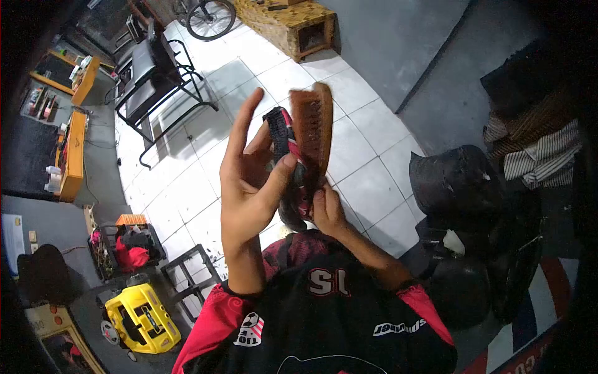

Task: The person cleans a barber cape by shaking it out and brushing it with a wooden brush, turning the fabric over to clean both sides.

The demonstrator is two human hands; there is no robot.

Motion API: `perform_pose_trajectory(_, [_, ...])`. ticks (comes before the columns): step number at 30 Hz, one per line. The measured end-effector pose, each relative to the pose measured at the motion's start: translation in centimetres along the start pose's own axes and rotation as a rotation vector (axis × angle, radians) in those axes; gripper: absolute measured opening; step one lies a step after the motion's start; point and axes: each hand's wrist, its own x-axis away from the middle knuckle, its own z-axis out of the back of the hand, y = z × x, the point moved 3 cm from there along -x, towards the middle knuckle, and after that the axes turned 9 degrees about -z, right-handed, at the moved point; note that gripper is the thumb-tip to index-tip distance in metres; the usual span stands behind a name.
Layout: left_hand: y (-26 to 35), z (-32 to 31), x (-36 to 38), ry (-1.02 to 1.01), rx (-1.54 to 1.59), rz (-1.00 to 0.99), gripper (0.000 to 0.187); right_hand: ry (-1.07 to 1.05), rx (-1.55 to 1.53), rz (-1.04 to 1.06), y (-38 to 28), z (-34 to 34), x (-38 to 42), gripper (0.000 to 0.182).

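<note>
Over white tiles (367,168), brush (317,132): lower end lost in shadow, right hand (329,210) gripping it!
Clipper (282,134): bristle contact, can't tell.
Left hand (245,199): thumb clamping the clipper, some fingers hidden, one raised.
Tools: two, one per hand.
Brush line: near upright, bristles facing the clipper.
Clipper line: lengthwise upright, leaning, toothed head up and leftward.

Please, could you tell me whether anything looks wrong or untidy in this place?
Yes, slightly: small dark specks are scattered on the white tiled floor, left of centre, and stand out against the pale tiles. The brown wooden brush in the right hand shows no clear damage.
</note>
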Motion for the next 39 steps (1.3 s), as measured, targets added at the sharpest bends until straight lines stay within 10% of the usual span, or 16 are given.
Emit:
perform_pose_trajectory(4, [0.0, 1.0, 0.3, -0.008, -0.039, -0.048, 0.068, -0.120, 0.456, 0.190, 6.5, -1.8, 1.4, 0.053])
perform_pose_trajectory(6, [0.6, 1.3, 0.5, 0.040, 0.040, -0.053, 0.066, -0.399, 0.464, -0.423, 8.6, 0.1, 2.4, 0.053])
perform_pose_trajectory(11, [2.3, 2.3, 0.9, 0.095, 0.086, -0.090, 0.058, -0.484, 1.008, -0.751, 22.9, 6.1, 7.7, 0.028])
perform_pose_trajectory(17, [0.8, 3.8, 1.0, 0.112, -0.136, 0.086, 0.039, 0.044, 0.756, -0.254, 19.1, 7.5, 3.8, 0.033])
perform_pose_trajectory(19, [0.4, 2.7, 0.8, 0.090, -0.180, 0.069, 0.029, 0.030, 0.244, -0.578, 9.4, 6.4, 0.9, 0.035])
perform_pose_trajectory(21, [-0.2, 2.2, 0.7, 0.035, -0.277, 0.047, 0.026, 0.015, -0.191, -0.392, 2.6, 4.1, -0.1, 0.032])
perform_pose_trajectory(27, [0.0, 1.8, 0.6, 0.105, -0.289, -0.099, 0.009, -0.132, 0.300, 0.021, 5.5, -0.4, 1.5, 0.024])
perform_pose_trajectory(32, [0.9, 5.9, 0.8, 0.314, 0.048, -0.291, 0.008, -0.477, 0.821, -0.932, 17.9, 3.2, 4.8, 0.036])
perform_pose_trajectory(34, [1.5, 6.1, 0.6, 0.272, 0.133, -0.345, 0.008, -0.605, 0.948, -0.852, 31.9, 6.7, 9.0, 0.037])
perform_pose_trajectory(37, [2.2, 7.0, 0.9, 0.254, 0.052, -0.299, 0.008, -0.468, 1.097, -0.949, 30.4, 9.2, 9.6, 0.036])
perform_pose_trajectory(39, [1.8, 7.4, 1.2, 0.209, -0.061, -0.265, 0.008, -0.262, 0.900, -0.661, 25.2, 8.4, 6.8, 0.036])
